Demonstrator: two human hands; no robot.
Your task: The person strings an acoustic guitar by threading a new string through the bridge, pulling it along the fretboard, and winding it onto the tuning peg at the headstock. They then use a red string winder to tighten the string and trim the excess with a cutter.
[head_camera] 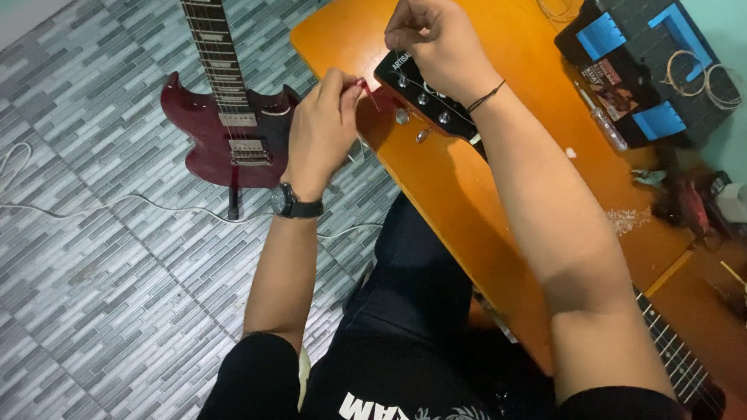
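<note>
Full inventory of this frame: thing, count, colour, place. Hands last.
guitar headstock: 1, black with silver tuning pegs, on the table's left edge, under the right hand
red tool: 1, red, thin, pinched in the left hand beside the headstock
table: 1, orange wood, centre to right
electric guitar: 1, dark red, lying on the grey tiled floor, upper left
cable: 1, white, trailing across the floor
toolbox: 1, black with blue latches, top right of the table
string coils: a few, pale, on the toolbox
wristwatch: 1, black, left wrist
left hand: 1, pinching the red tool
right hand: 1, fingers pinched above the headstock
</note>
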